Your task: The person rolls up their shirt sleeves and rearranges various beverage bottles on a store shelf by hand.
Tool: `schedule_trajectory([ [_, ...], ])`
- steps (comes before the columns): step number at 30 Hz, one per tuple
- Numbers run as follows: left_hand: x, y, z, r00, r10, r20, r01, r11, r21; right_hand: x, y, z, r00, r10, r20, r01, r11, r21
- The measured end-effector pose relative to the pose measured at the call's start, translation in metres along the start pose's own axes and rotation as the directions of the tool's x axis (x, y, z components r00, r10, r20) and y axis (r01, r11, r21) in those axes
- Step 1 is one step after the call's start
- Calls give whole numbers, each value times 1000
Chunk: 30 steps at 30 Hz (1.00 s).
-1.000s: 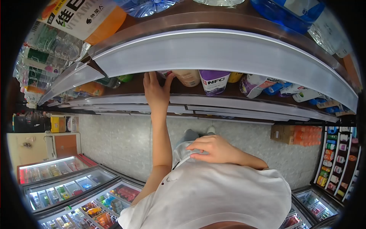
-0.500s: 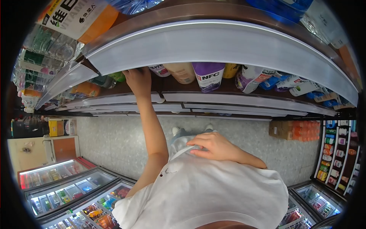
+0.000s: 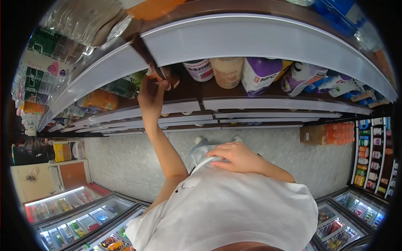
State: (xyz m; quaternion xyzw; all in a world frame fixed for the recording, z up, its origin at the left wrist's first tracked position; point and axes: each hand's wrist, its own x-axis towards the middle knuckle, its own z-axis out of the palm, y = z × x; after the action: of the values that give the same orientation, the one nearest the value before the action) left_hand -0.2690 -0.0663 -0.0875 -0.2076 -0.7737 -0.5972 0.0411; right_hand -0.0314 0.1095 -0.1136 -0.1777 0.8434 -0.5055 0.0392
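My left hand (image 3: 151,93) is raised to the shelf under the broad price rail, its fingers closed around a dark brown bottle (image 3: 171,78). The rail and my fingers hide part of that bottle. Just left of the hand lies a green-labelled bottle (image 3: 135,79). To its right stand a white bottle with a purple label (image 3: 199,70), a beige bottle (image 3: 226,73) and a purple-and-white NFC bottle (image 3: 261,77). My right hand (image 3: 232,156) lies at my waist, fingers loosely extended over a white strap (image 3: 204,163) at the shirt hem.
The upper price rail (image 3: 259,37) juts out above the hand. Lower shelf edges (image 3: 268,105) run beneath it. Behind me are lit freezers (image 3: 79,224). A cardboard box (image 3: 313,135) and a pack of orange bottles (image 3: 340,133) sit on the floor at right.
My left hand now shows a brown bottle in its fingers, where before the fingertips were hidden under the rail. The shelf has shifted right in view. My right hand stays at the waist.
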Motion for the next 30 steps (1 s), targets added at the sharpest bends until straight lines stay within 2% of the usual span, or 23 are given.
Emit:
schedule_trajectory([
  [2, -2, 3, -11, 996, -37, 82, 40, 999, -37, 15, -6, 11, 998, 53, 16, -54, 998, 40],
  [5, -3, 4, -8, 986, 82, 148, -83, 997, 1, 41, -12, 31, 994, 86, 67, -87, 996, 5],
  [7, -4, 3, 3, 970, 149, 189, -150, 989, -12, 61, -15, 50, 997, -69, 45, 69, 997, -14],
  [9, -6, 8, 14, 954, 235, 187, -238, 971, -8, 80, -26, 65, 995, -90, 48, 93, 994, -62],
  [11, -7, 3, 9, 950, 237, 203, -235, 971, -36, 96, -35, 77, 993, -107, 46, 112, 987, -111],
  [14, 0, -5, -7, 877, 427, 220, -433, 901, -24, 114, -45, 86, 992, -110, 65, 115, 990, -80],
  [16, 7, -8, -31, 873, 440, 210, -448, 894, -8, 123, -47, 89, 998, -1, -60, 0, 1000, -27],
  [17, 9, -9, -42, 874, 444, 195, -457, 889, 23, 128, -47, 89, 997, 2, -74, -4, 999, -32],
  [19, 9, -14, -63, 899, 404, 172, -407, 913, -18, 138, -47, 84, 962, 75, -263, -79, 997, -5],
  [21, 10, -23, -82, 925, 366, 100, -364, 931, -41, 150, -51, 77, 943, 64, -328, -78, 996, -30],
  [22, 9, -26, -89, 922, 386, 24, -386, 923, -8, 156, -54, 74, 903, 66, -424, -83, 996, -22],
  [23, 10, -30, -95, 922, 386, 28, -385, 923, -14, 163, -55, 71, 855, 66, -514, -86, 996, -15],
  [24, 11, -37, -101, 862, 493, -115, -488, 870, 71, 170, -57, 68, 853, 68, -517, -90, 996, -17],
  [25, 12, -44, -105, 766, 594, -245, -569, 804, 172, 179, -58, 66, 808, 45, -587, -93, 994, -51],
  [26, 12, -53, -107, 765, 595, -246, -570, 804, 170, 188, -57, 63, 758, 19, -652, -96, 992, -83],
  [27, 11, -64, -107, 765, 564, -311, -544, 825, 157, 200, -55, 61, 757, 19, -653, -97, 992, -84],
  [29, 11, -84, -108, 754, 492, -435, -490, 862, 126, 225, -47, 56, 599, 7, -800, -79, 996, -51],
  [30, 11, -90, -107, 753, 494, -435, -492, 861, 127, 236, -40, 52, 599, 6, -801, -78, 996, -51],
])
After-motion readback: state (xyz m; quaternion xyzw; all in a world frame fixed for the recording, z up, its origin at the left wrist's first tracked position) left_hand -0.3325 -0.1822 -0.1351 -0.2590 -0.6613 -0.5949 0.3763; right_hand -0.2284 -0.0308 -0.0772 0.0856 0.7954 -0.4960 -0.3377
